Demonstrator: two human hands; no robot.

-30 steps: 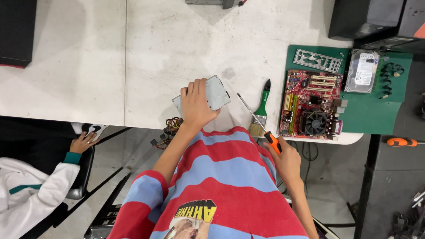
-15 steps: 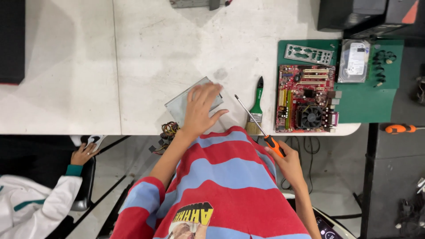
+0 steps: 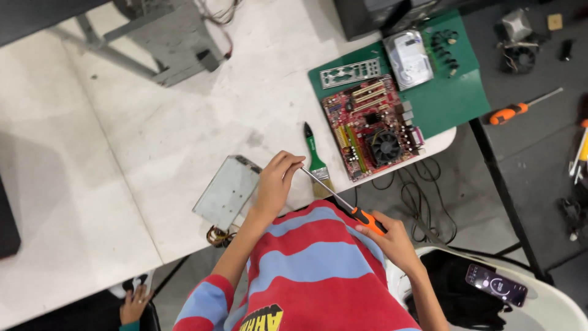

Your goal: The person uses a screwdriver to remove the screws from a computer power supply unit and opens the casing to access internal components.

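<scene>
My right hand (image 3: 392, 238) grips the orange handle of a long screwdriver (image 3: 343, 202), whose thin shaft slants up and to the left over the table's front edge. My left hand (image 3: 275, 184) is curled, with its fingertips pinched around the tip of that shaft. Just left of this hand a flat grey metal box (image 3: 226, 193) lies on the white table (image 3: 153, 135), with a bundle of wires hanging from its near end. A green-handled brush (image 3: 315, 160) lies right of my left hand, under the shaft.
A green mat (image 3: 453, 98) at the right holds a red motherboard (image 3: 373, 125), a metal port plate (image 3: 350, 72) and a silver drive (image 3: 409, 58). A second orange screwdriver (image 3: 511, 112) lies on the dark table. Another person's hand (image 3: 135, 301) shows bottom left. A phone (image 3: 496, 285) rests bottom right.
My left hand has come off the top of the metal box and moved right to the screwdriver's tip. The right hand has lifted the screwdriver's shaft toward it. The view has swung.
</scene>
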